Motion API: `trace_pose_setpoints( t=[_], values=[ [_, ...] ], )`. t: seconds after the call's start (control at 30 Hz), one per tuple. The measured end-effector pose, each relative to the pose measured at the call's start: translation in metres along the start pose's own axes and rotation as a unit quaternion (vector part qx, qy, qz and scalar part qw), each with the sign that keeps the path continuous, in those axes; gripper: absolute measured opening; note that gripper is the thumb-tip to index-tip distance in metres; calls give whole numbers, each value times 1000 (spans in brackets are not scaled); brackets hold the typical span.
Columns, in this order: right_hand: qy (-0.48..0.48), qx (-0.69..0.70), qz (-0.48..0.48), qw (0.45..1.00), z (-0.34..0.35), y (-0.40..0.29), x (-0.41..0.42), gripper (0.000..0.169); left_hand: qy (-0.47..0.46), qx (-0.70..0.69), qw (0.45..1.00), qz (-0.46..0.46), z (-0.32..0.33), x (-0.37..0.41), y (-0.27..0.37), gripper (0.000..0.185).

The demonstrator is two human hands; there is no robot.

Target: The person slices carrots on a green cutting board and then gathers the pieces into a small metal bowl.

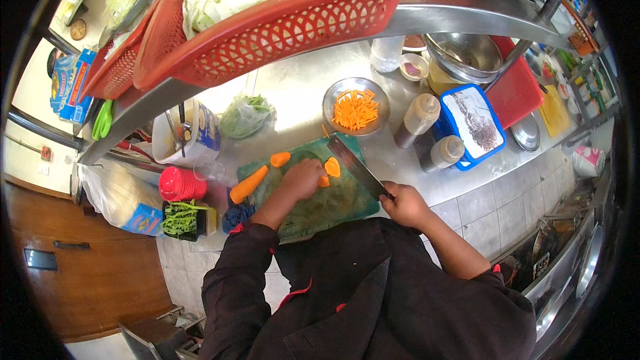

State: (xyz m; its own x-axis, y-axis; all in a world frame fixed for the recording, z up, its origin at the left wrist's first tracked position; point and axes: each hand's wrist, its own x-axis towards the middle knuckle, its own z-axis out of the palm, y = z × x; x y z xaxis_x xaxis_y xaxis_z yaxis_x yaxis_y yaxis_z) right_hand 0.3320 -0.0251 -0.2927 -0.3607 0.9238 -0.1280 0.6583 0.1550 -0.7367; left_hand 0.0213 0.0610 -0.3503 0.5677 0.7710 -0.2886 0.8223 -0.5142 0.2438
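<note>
My right hand (pixel 406 205) grips the handle of a broad-bladed kitchen knife (pixel 356 166), its blade slanting over the right part of a green cutting board (pixel 320 212). On the board, my left hand (pixel 305 179) has its fingers on a small piece of carrot (pixel 324 181); its grip is partly hidden. Carrot slices (pixel 332 167) lie between that hand and the blade. Left of the hand are a carrot stub (pixel 280 159) and a longer peeled carrot (pixel 249 185). Beyond the board, a round metal plate (pixel 330 116) holds a heap of carrot sticks (pixel 356 110).
A red basket (pixel 285 35) of shredded cabbage stands on the overhead steel shelf (pixel 440 20). Squeeze bottles (pixel 420 115) and a blue-rimmed tub (pixel 501 127) stand at the right. Bagged greens (pixel 246 116), red cups (pixel 182 183) and a greens container (pixel 185 220) are at the left.
</note>
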Motion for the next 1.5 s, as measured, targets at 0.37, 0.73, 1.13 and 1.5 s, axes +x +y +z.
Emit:
trace_pose_setpoints(
  t=[0.37,0.73,1.13,1.5],
  values=[
    [-118,-152,-20,981,18,-23,19,35,224,-60,973,-6,27,-51,3,32],
    [-188,-253,-79,946,14,-60,43,26,372,-114,920,-43,65,-46,26,19],
    [-209,-279,-92,933,54,-50,84,24,411,-124,903,-35,77,-39,20,21],
    [-253,-272,-61,926,29,-70,72,25,425,-141,892,-59,85,-39,23,23]
  ],
)
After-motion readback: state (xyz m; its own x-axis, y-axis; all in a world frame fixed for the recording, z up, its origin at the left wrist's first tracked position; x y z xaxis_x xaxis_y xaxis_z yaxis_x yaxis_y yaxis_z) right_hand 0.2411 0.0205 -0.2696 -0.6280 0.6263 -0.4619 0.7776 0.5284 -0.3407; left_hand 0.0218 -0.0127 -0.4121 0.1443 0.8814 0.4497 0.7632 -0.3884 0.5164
